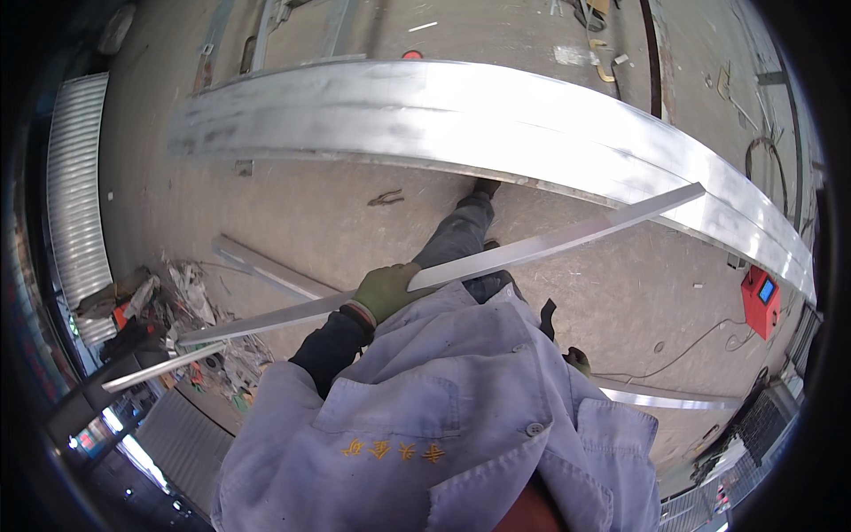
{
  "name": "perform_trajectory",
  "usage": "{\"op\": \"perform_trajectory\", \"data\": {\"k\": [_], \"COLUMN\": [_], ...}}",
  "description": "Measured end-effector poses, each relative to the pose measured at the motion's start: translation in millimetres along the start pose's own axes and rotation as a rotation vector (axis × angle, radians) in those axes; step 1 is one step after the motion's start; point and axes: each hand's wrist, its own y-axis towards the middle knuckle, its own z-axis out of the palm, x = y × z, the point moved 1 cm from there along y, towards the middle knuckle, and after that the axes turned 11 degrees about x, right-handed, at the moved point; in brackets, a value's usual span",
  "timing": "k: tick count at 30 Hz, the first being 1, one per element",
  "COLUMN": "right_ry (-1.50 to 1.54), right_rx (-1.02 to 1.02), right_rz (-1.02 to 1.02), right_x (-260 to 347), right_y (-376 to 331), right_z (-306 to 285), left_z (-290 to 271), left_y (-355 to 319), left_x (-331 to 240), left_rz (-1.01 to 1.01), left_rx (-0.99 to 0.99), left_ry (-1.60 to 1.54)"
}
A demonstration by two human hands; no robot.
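Observation:
A long, straight grey metal bar point(567, 238) runs slantwise across my front, from the lower left up to the right. My left hand point(383, 293), in a green glove, is wrapped round it left of its middle. The bar's far right end overlaps the edge of a long stack of shiny metal panels point(425, 106) in view; whether they touch I cannot tell. My right hand point(577, 360), also gloved in green, hangs at my right side, mostly hidden by my jacket. Its fingers cannot be made out.
Pliers point(386, 199) lie on the concrete floor before my feet. Another metal bar point(275, 269) lies at the left, near a heap of scrap point(213, 328). At the right stand a red machine point(760, 301) with a cable and a shiny strip point(674, 399).

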Motion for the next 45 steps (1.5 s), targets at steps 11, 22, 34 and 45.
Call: {"op": "perform_trajectory", "data": {"k": [11,22,34,45], "right_ry": [-0.224,-0.209,-0.383,-0.185], "right_rx": [-0.022,0.180,0.122,0.274], "right_rz": [-0.153,-0.114,-0.679,-0.407], "right_x": [42.7,44.7,103.3,241.6], "right_y": [24.0,50.9,-64.1,-238.6], "right_z": [27.0,143.7,389.6,586.3], "left_z": [55.1,69.7,1.9,-69.4], "left_y": [-119.2,-221.6,-286.1,-206.2], "left_x": [73.8,225.8,405.8,438.0], "left_rz": [-0.112,-0.166,-0.095,0.039], "left_rx": [-0.181,-0.277,-0.416,-0.499], "left_ry": [-0.066,-0.102,0.014,0.215]}}
